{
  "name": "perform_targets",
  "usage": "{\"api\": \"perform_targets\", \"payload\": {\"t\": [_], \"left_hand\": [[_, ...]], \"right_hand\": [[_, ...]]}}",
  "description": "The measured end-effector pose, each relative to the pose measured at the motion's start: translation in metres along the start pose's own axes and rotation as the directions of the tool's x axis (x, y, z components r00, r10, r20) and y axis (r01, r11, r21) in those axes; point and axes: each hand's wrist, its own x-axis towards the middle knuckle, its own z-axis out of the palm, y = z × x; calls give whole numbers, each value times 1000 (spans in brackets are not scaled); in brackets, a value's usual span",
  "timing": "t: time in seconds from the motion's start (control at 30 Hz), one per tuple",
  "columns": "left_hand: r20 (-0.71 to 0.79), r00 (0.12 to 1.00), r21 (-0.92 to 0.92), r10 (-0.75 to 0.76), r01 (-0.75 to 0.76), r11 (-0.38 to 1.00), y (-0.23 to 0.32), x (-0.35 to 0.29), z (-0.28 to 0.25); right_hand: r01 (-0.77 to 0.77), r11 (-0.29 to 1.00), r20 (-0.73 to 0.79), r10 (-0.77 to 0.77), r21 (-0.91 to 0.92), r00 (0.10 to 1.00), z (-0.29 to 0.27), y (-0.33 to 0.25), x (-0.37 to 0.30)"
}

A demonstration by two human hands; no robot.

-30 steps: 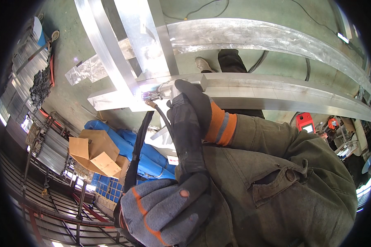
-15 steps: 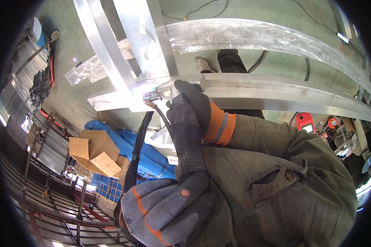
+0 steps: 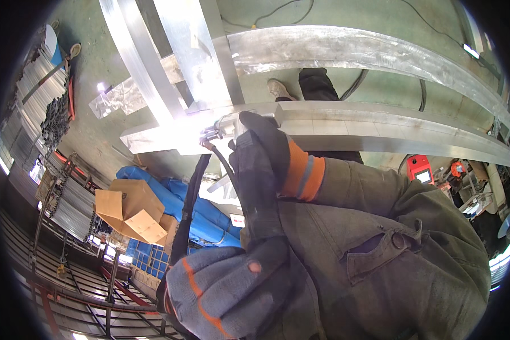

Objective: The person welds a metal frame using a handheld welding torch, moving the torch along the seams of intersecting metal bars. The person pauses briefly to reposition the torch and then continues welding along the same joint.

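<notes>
Nearest, the left hand [image 3: 226, 292], in a grey knitted glove with an orange stripe, curls its fingers tightly round the lower end of a black-sleeved, silver-headed welding torch [image 3: 262, 212]. Beyond, the right hand [image 3: 273, 153], dark-gloved with an orange cuff, reaches in from the right, fingers closed on the torch's upper part. Its head juts leftward past them, toward white glare [image 3: 194, 129] on a long silver metal beam [image 3: 374, 116].
</notes>
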Motion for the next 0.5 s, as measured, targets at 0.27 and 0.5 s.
{"api": "perform_targets", "payload": {"t": [0.27,0.5], "left_hand": [[371,922,96,-113,84,992,22,7,-35],[354,926,91,-132,107,990,18,9,-30]], "right_hand": [[-58,975,2,59,217,998,-6,-6,-2],[-159,941,48,151,299,987,-6,-5,-4]]}}
